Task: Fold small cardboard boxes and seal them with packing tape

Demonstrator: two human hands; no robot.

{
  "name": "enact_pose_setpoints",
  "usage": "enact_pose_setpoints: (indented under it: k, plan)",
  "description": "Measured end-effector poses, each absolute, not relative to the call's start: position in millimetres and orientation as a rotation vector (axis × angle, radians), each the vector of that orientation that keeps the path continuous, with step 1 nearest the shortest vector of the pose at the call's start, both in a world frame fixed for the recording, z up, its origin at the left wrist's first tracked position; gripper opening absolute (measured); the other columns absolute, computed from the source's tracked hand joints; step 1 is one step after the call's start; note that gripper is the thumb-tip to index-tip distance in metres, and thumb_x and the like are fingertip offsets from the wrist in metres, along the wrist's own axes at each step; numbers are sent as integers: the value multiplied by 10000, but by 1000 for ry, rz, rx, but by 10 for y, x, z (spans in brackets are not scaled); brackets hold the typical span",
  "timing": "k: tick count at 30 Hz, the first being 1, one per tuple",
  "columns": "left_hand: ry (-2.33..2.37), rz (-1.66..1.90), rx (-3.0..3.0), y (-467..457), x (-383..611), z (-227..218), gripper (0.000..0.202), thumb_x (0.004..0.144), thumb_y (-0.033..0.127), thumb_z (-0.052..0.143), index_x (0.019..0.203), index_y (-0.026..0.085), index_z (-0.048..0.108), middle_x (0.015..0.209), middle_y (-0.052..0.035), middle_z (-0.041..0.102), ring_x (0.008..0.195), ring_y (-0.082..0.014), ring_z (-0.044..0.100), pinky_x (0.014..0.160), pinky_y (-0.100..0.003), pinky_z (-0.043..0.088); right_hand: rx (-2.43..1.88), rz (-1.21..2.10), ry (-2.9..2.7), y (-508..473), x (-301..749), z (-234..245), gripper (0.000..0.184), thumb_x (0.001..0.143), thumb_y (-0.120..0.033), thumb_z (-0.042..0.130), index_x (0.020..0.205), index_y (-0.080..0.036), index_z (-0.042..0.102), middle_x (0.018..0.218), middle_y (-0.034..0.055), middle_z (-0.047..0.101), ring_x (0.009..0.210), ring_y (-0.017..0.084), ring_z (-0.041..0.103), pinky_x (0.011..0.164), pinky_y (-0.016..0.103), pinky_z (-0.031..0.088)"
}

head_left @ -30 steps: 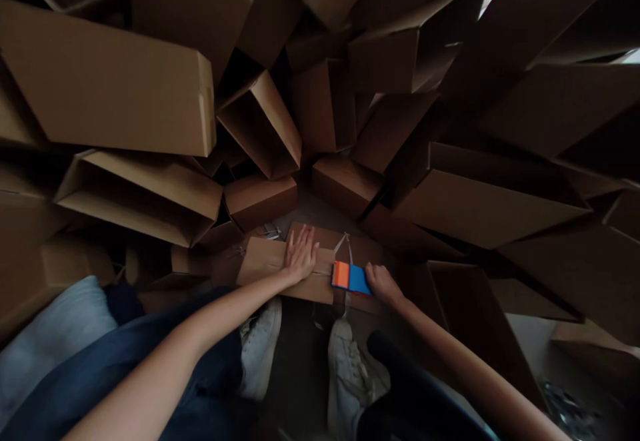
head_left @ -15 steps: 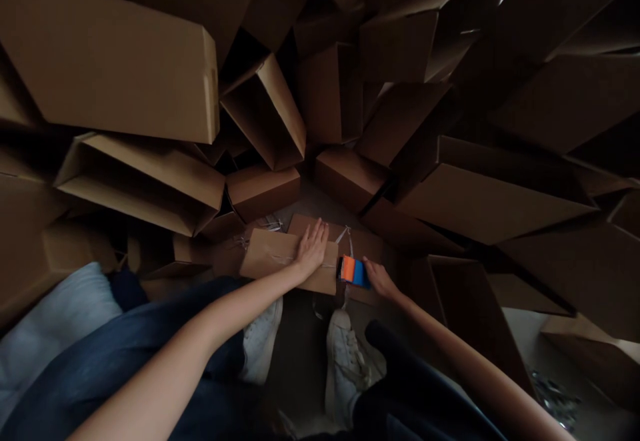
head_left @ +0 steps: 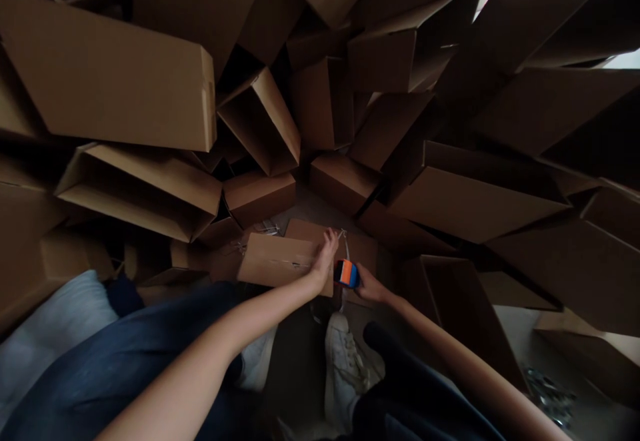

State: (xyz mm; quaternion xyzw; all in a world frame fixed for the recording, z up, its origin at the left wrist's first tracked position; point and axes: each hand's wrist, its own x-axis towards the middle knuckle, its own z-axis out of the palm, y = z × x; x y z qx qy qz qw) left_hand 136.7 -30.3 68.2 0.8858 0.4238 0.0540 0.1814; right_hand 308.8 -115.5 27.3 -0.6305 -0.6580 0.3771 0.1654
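On the floor between my feet lies a flat, closed cardboard box (head_left: 275, 259), with a strip of tape or a seam along its top. My left hand (head_left: 326, 258) is at the right end of this box, tilted on its side with the fingers stretched out and holding nothing. Just beyond that end, my right hand (head_left: 371, 286) grips an orange and blue tape dispenser (head_left: 347, 273), close to the left hand. Whether the dispenser touches the box is hard to make out. Under and behind the box lies another piece of cardboard (head_left: 364, 248).
Open cardboard boxes (head_left: 140, 184) are piled all around, in front and on both sides. White shoes (head_left: 343, 361) flank the dark floor by the box. Scraps of clear tape (head_left: 270, 228) lie behind it, and shiny items (head_left: 550, 391) sit at lower right.
My left hand has slid right from flat on the box top to its right end and turned on edge. The dispenser has turned and shifted slightly left.
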Motion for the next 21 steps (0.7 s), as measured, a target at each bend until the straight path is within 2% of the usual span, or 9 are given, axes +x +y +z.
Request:
enact_pose_setpoints:
  k: [3, 6, 8, 10, 15, 17, 18, 21]
  plan:
    - [1274, 174, 2521, -328, 1397, 612, 723, 863, 9, 165, 1576, 117, 124, 1562, -158, 357, 1495, -269, 176, 1221, -532, 225, -1829, 1102, -1921, -1166, 3059, 290, 842, 542, -145, 680, 1343, -117, 419, 1261, 188, 583, 1133, 328, 575, 953, 446, 462]
    - [1336, 171, 2597, -341, 1386, 630, 701, 865, -3, 162, 1559, 93, 180, 1486, -193, 457, 1460, -294, 298, 1179, -563, 310, -1855, 1106, -1962, -1152, 3029, 319, 922, 578, -278, 755, 1387, -98, 351, 1334, 219, 526, 1216, 343, 528, 1014, 456, 424]
    - [1353, 179, 2650, -352, 1393, 671, 669, 873, -2, 201, 1528, 111, 279, 1432, -183, 516, 1418, -295, 389, 1140, -559, 379, -1891, 1098, -1978, -1137, 3005, 329, 877, 638, -344, 744, 1384, -99, 352, 1321, 219, 536, 1212, 337, 537, 1007, 451, 428]
    - [1361, 193, 2685, -365, 1403, 713, 619, 872, -12, 260, 1458, 122, 408, 1385, -171, 558, 1375, -288, 458, 1123, -532, 416, -1936, 1079, -1990, -1127, 2977, 328, 801, 691, -341, 713, 1372, -97, 368, 1293, 219, 558, 1202, 335, 551, 990, 446, 437]
    - [1359, 222, 2703, -297, 1235, 826, 434, 861, -32, 386, 1156, 145, 650, 1141, -112, 697, 1189, -229, 618, 1153, -420, 393, -2018, 1011, -2035, -1130, 2909, 291, 735, 753, -293, 660, 1403, -134, 357, 1317, 207, 557, 1250, 341, 527, 997, 465, 423]
    - [1378, 259, 2689, -178, 1036, 898, 392, 886, -12, 395, 1094, 173, 672, 1063, -65, 723, 1108, -182, 650, 1162, -353, 370, -2042, 991, -2051, -1125, 2893, 274, 746, 760, -279, 647, 1428, -155, 339, 1347, 201, 542, 1273, 342, 513, 1003, 473, 418]
    - [1419, 289, 2669, -102, 913, 939, 398, 897, -3, 392, 1126, 182, 660, 1091, -56, 720, 1108, -170, 645, 1158, -338, 368, -2052, 982, -2059, -1120, 2889, 267, 752, 759, -274, 644, 1435, -159, 335, 1354, 199, 539, 1279, 343, 509, 1008, 476, 414]
    - [1682, 408, 2535, 127, 518, 1047, 411, 957, 72, 328, 1273, 155, 578, 1237, -113, 665, 1197, -207, 592, 1117, -395, 399, -2064, 961, -2084, -1097, 2890, 257, 743, 759, -270, 638, 1432, -144, 348, 1358, 203, 537, 1283, 345, 505, 1013, 474, 407]
